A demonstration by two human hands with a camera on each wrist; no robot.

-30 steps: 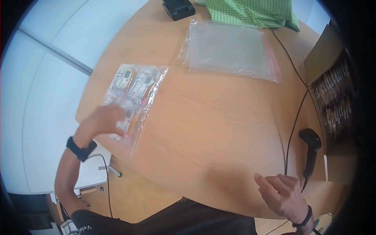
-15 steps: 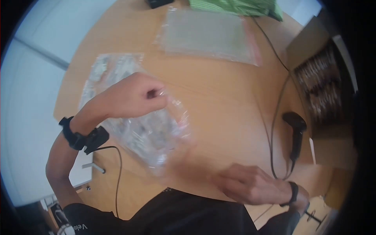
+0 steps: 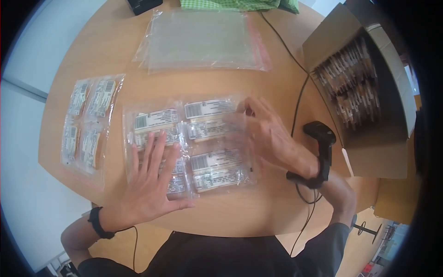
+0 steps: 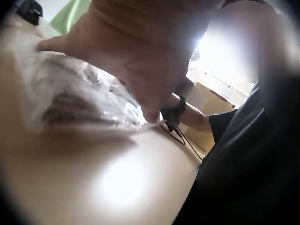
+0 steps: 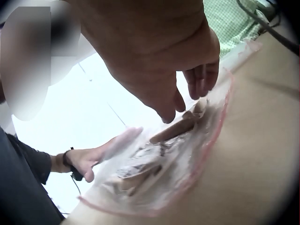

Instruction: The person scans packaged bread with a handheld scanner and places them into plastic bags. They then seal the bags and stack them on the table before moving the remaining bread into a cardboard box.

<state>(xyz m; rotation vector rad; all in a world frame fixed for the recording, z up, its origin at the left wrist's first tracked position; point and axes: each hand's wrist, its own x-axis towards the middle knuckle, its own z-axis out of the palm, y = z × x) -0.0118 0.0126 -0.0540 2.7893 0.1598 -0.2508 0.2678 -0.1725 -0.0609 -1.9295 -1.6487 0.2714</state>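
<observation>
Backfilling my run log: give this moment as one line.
left hand: spread on clear plastic bag of labelled packets; right hand: at bag's right side; brown cardboard box: right

I count two filled clear plastic bags: one (image 3: 92, 121) by the desk's (image 3: 281, 87) left edge, one (image 3: 187, 157) toward its near edge; four flat white-labelled packets (image 3: 207, 108) each. My hands: two, left hand (image 3: 152, 184), right hand (image 3: 272, 138). Far edge: one green checked cloth (image 3: 230, 4), at least two empty clear pink-edged bags (image 3: 198, 39). Right edge: one black handheld scanner (image 3: 320, 131), one brown cardboard box (image 3: 378, 154).
</observation>
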